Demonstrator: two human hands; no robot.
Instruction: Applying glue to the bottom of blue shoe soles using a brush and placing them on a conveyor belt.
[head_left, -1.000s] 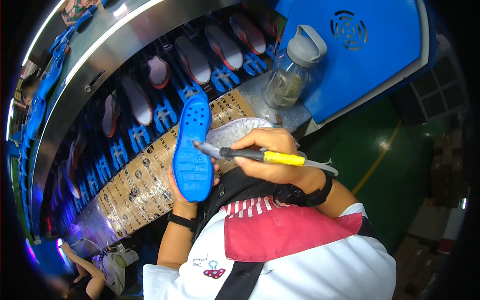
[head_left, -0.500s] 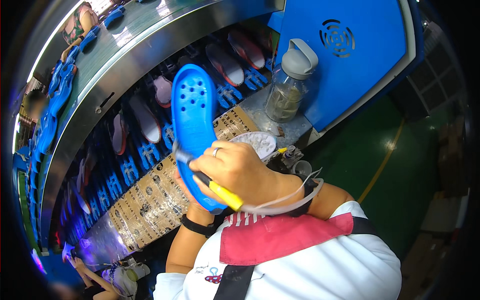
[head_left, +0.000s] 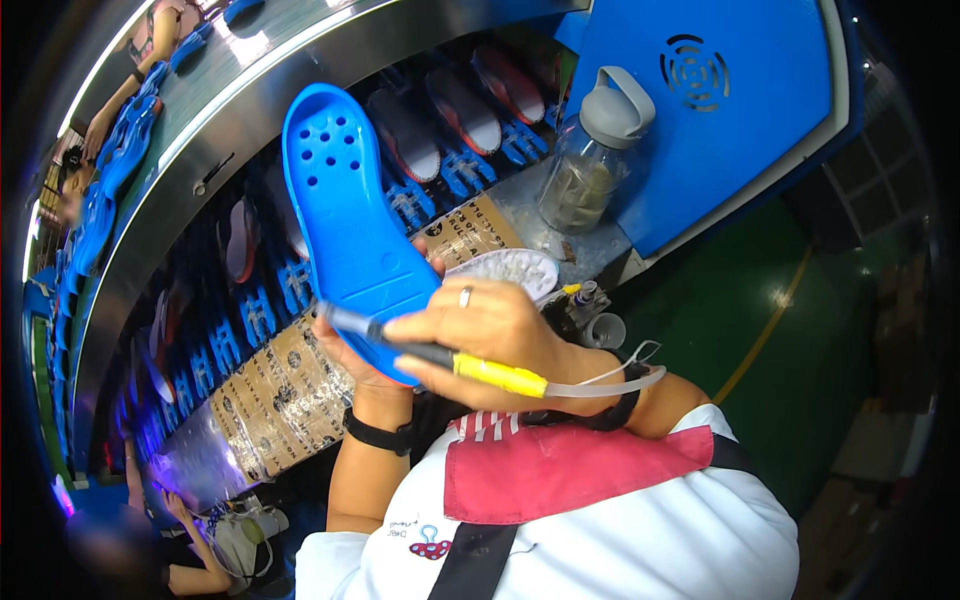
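A blue shoe sole (head_left: 350,220), with small round holes in its toe part, tilts in front of me above the bench. My left hand (head_left: 362,362) is closed around its heel end from beneath; most of its fingers are behind the sole. In my right hand (head_left: 492,325), which has a ring on one finger, is a glue brush (head_left: 500,374) with a black and yellow handle. A clear tube runs from the handle's end to my wrist. The blurred brush tip lies over the sole's left edge near the heel.
A white dish (head_left: 515,268) with whitish contents sits on the cardboard-covered bench (head_left: 285,400). Behind it stands a lidded clear jar (head_left: 585,170) beside a blue cabinet (head_left: 720,130). Shoe uppers (head_left: 460,110) line a rack under the conveyor (head_left: 270,50). Other people (head_left: 195,545) work at left.
The sole has moved left and nearer, showing more of its inner face. My right hand and the brush have shifted slightly right, with the tip still near the sole's left edge.
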